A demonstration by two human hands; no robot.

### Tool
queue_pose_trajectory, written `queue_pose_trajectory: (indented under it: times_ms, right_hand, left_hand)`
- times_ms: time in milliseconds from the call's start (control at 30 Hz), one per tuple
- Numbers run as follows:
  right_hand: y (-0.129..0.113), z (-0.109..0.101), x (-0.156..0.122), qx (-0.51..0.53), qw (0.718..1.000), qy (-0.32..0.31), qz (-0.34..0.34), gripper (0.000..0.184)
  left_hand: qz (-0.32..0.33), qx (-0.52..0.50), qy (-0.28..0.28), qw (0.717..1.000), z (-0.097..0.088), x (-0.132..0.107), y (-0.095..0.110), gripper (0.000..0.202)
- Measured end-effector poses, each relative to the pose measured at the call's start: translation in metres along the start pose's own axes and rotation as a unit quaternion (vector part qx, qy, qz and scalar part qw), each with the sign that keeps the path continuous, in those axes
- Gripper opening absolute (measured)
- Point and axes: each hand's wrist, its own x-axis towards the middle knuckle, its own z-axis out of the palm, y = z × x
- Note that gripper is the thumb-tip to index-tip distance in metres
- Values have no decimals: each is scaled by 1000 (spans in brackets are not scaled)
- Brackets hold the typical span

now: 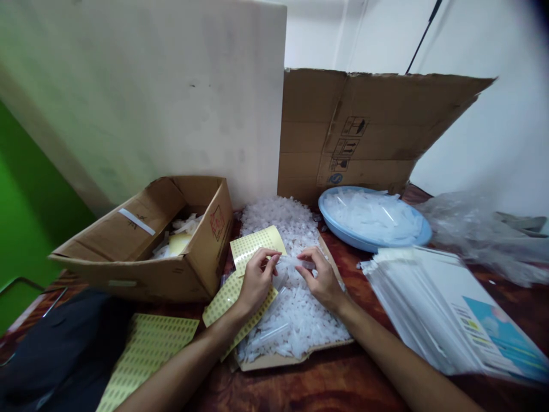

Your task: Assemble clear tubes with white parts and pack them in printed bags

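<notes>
Both hands meet over a heap of small translucent white plastic pieces [300,320] spread on a cardboard sheet [274,361]. My left hand [259,277] pinches one end of a clear plastic tube [292,261], thumb against forefinger. The other end sits between the thumb and fingers of my right hand [321,277]. Beneath and beside my left hand lie yellow sticker sheets [253,246] dotted with rows of small marks. Another clear tube [270,336] rests on the heap near my left wrist. Fine detail of the held tube is blurred.
An open cardboard box [171,277] with white pieces inside stands left. At the back right is a blue basin [373,246] of clear tubes, with stacked plastic bags [420,315] before it. A dark cloth [64,349] and sticker sheet [150,349] lie front left.
</notes>
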Motion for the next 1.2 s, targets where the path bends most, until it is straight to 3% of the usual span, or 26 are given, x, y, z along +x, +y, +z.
queue_pose_trajectory:
  times_ms: [233, 467, 567, 733, 867, 1033, 1100, 1200]
  right_hand:
    - [2, 0, 0, 39, 994, -24, 101, 24]
    - [-3, -1, 2, -3, 1000, -14, 8, 13]
    - [-3, -1, 1, 3, 999, -36, 24, 11]
    - [0, -1, 1, -14, 996, -55, 73, 44]
    - [-4, -2, 2, -6, 999, -7, 34, 20]
    - [-9, -3, 2, 5, 999, 20, -38, 12]
    - [-8, -2, 1, -1, 999, 14, -29, 15]
    - [-5, -1, -1, -35, 999, -9, 36, 31]
  left_hand:
    - [0, -3, -13, 1000, 0, -1, 1, 23]
    - [-2, -7, 2, 1000, 0, 0, 0, 23]
    - [-7, -5, 3, 1000, 0, -1, 1, 24]
    - [-14, -1, -10, 1000, 0, -2, 3, 28]
    - [-44, -34, -24, 998, 0, -2, 1, 35]
    - [-51, -40, -94, 993, 1, -3, 0, 39]
    - [-47, -23, -109, 993, 0, -3, 2, 37]
    - [-29, -10, -98, 995, -1, -4, 5, 29]
